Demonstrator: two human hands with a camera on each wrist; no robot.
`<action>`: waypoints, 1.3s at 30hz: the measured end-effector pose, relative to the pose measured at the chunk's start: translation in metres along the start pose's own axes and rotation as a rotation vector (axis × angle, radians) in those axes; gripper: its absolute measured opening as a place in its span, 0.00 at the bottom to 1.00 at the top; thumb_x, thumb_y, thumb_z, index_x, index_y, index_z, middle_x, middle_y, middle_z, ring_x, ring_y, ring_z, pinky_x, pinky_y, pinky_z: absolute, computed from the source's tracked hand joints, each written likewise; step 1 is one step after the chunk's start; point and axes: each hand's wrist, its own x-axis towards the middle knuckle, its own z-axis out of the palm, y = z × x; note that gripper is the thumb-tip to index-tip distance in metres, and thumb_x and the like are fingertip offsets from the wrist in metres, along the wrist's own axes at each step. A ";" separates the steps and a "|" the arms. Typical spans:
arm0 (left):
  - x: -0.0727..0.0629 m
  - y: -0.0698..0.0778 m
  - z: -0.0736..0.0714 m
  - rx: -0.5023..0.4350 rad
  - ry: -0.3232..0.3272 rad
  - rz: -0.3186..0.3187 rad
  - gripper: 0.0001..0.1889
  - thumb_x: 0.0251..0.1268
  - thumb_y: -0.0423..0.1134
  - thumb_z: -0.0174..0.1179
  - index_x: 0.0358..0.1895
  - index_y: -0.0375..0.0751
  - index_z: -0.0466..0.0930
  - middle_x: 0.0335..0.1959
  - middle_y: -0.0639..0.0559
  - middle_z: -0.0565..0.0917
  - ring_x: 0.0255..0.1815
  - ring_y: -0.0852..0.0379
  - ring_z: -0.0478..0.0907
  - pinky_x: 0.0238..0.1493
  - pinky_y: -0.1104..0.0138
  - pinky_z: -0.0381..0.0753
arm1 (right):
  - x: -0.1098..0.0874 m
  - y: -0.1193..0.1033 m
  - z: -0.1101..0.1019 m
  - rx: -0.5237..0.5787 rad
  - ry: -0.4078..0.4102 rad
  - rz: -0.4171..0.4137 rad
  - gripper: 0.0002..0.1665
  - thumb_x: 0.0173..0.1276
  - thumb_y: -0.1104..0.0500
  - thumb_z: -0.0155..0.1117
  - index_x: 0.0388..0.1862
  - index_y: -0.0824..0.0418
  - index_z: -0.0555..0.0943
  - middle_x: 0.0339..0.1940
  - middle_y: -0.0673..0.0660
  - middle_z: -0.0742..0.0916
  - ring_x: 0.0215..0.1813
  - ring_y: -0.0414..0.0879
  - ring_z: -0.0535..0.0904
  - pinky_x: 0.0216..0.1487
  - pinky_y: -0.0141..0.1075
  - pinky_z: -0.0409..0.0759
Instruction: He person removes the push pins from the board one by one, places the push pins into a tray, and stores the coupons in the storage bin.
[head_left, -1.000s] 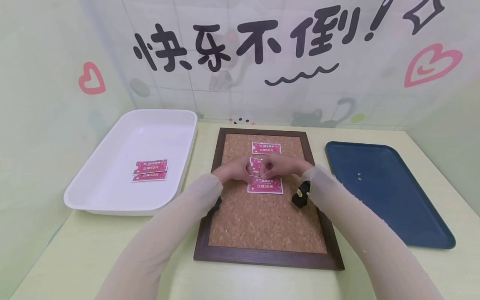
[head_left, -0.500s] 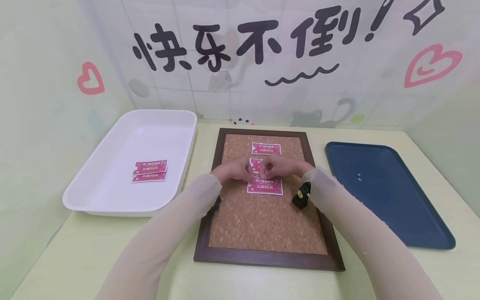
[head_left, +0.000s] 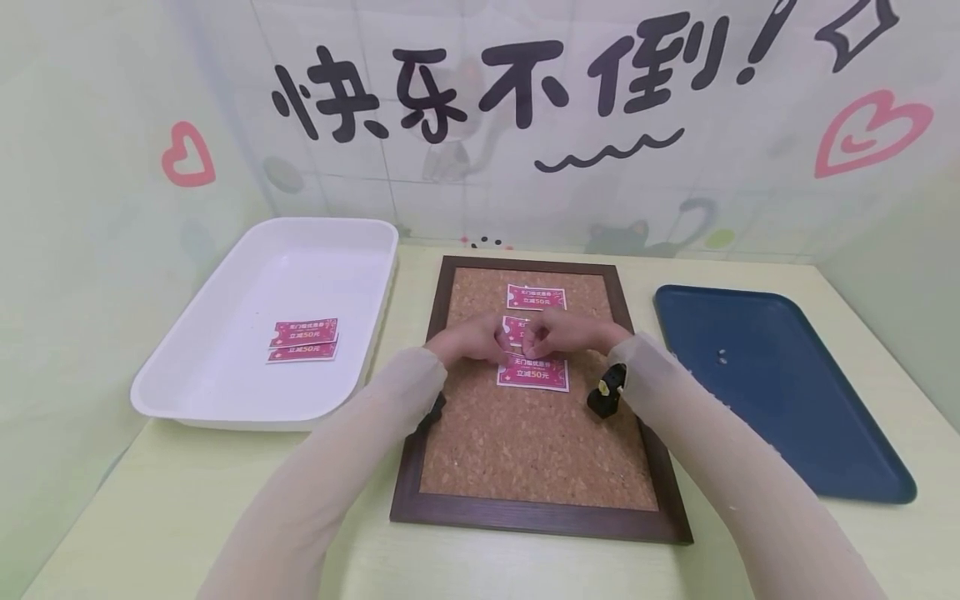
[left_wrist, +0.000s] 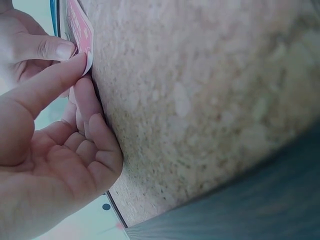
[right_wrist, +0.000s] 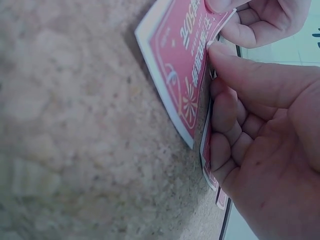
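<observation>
A pink paper coupon (head_left: 534,374) with a white border lies on the framed cork board (head_left: 540,458), lowest of three in a column. My left hand (head_left: 476,340) pinches its upper left corner between thumb and index finger, lifting that edge slightly in the left wrist view. My right hand (head_left: 564,332) is at the coupon's top edge, thumb and index finger pressed together over a tiny pin, mostly hidden by the fingertips. Its other fingers are curled against the board. Above are the middle coupon (head_left: 514,330), partly covered by the hands, and the top coupon (head_left: 536,297).
On the left, a white tray (head_left: 187,408) holds two overlapping pink coupons (head_left: 303,333). A dark blue tray (head_left: 795,417) on the right carries a few tiny clear pieces (head_left: 722,357). A printed curtain (head_left: 480,192) stands behind the table.
The head view has shifted slightly. Both hands stay at the coupon's top edge, with only slight movement of the right fingertips.
</observation>
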 end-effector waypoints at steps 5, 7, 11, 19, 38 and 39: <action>0.000 0.000 0.000 0.001 0.000 -0.004 0.07 0.55 0.32 0.63 0.34 0.34 0.75 0.28 0.47 0.78 0.28 0.55 0.73 0.28 0.69 0.70 | 0.000 0.003 -0.001 0.010 0.000 -0.008 0.05 0.64 0.61 0.60 0.32 0.62 0.80 0.26 0.54 0.80 0.30 0.47 0.73 0.36 0.33 0.68; 0.000 0.000 0.000 0.002 0.000 -0.006 0.07 0.55 0.33 0.63 0.33 0.35 0.76 0.28 0.47 0.79 0.28 0.55 0.73 0.28 0.69 0.70 | 0.001 0.003 -0.001 0.015 -0.006 -0.019 0.05 0.64 0.61 0.60 0.32 0.63 0.80 0.26 0.54 0.79 0.30 0.46 0.73 0.36 0.33 0.68; 0.001 -0.001 0.000 0.008 -0.001 -0.010 0.06 0.55 0.33 0.63 0.32 0.35 0.77 0.27 0.47 0.79 0.27 0.55 0.73 0.28 0.69 0.69 | 0.000 0.004 -0.001 0.028 -0.014 -0.026 0.06 0.65 0.62 0.59 0.33 0.64 0.80 0.26 0.54 0.79 0.30 0.46 0.72 0.35 0.34 0.67; 0.002 -0.003 -0.002 0.011 -0.022 0.018 0.04 0.56 0.33 0.63 0.29 0.35 0.79 0.22 0.49 0.78 0.22 0.57 0.70 0.24 0.70 0.67 | -0.001 0.003 -0.001 0.042 0.003 0.007 0.05 0.64 0.61 0.59 0.34 0.62 0.81 0.28 0.55 0.80 0.32 0.48 0.74 0.37 0.34 0.69; -0.001 -0.003 -0.010 0.009 -0.044 0.021 0.08 0.62 0.35 0.57 0.39 0.35 0.82 0.26 0.48 0.80 0.26 0.57 0.74 0.28 0.70 0.71 | -0.004 0.002 -0.004 0.057 0.037 0.019 0.09 0.65 0.58 0.59 0.35 0.64 0.79 0.29 0.56 0.80 0.33 0.48 0.73 0.37 0.33 0.68; -0.001 -0.002 -0.011 0.016 -0.046 0.022 0.08 0.62 0.35 0.57 0.40 0.35 0.81 0.27 0.48 0.80 0.27 0.56 0.74 0.29 0.69 0.72 | -0.004 0.001 -0.004 0.053 0.039 0.022 0.09 0.65 0.57 0.59 0.35 0.64 0.79 0.29 0.56 0.80 0.33 0.48 0.74 0.37 0.34 0.68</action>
